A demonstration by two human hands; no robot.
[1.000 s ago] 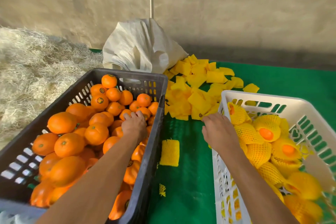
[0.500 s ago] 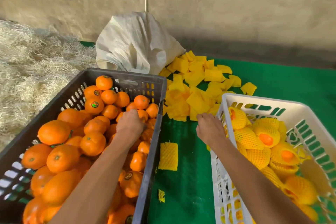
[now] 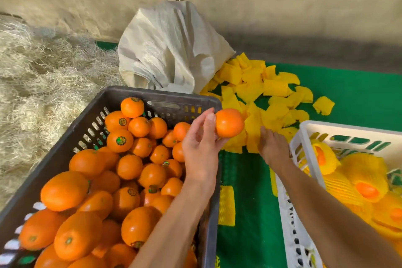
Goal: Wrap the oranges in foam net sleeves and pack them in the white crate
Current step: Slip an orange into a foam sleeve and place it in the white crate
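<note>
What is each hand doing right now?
Left hand: holding an orange.
Right hand: reaching into the yellow sleeves; its grip cannot be told.

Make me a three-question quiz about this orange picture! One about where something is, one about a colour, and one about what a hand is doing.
1. Where is the pile of loose foam sleeves?
A. In the dark crate
B. On the green mat
C. On the straw

2. What colour are the foam sleeves?
A. Yellow
B. Blue
C. White

3. What is the left hand doing?
A. Resting flat on the mat
B. Holding an orange
C. Gripping the white sack

Answers:
1. B: the sleeves lie spread on the green mat, between the dark crate and the white crate.
2. A: every sleeve is yellow.
3. B: its fingers hold an orange lifted above the crate's corner.
</note>
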